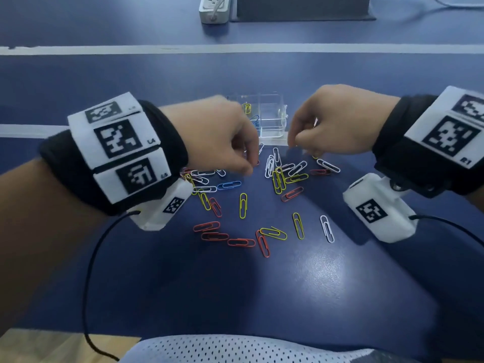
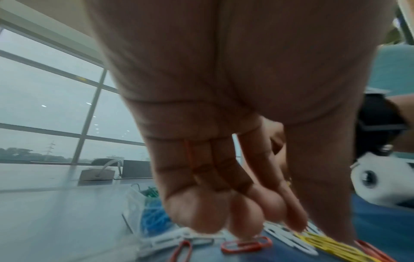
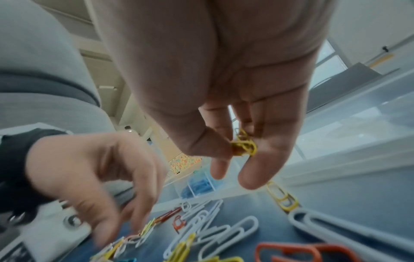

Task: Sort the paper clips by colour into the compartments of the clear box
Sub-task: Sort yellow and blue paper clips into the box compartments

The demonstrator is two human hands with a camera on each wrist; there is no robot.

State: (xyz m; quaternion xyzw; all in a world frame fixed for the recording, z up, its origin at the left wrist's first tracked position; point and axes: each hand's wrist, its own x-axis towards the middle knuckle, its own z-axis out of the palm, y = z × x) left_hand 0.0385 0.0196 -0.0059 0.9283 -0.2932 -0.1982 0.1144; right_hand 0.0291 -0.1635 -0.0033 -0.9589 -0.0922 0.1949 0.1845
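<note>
Red, yellow, white and blue paper clips (image 1: 243,205) lie scattered on the blue table. The clear box (image 1: 272,119) stands behind them, with yellow and blue clips in its left compartments. My left hand (image 1: 250,167) reaches down over the left of the pile. Its fingers are curled, and a thin red clip (image 2: 190,156) is tucked against them. A loose red clip (image 2: 246,244) lies just under its fingertips. My right hand (image 1: 294,144) hovers in front of the box. Thumb and fingers pinch a small bunch of yellow clips (image 3: 244,145).
A white power strip (image 1: 213,9) and a dark device base (image 1: 301,9) sit at the far side of the table. White lines cross the table top. The table's near edge and a mesh chair (image 1: 235,349) are below my arms.
</note>
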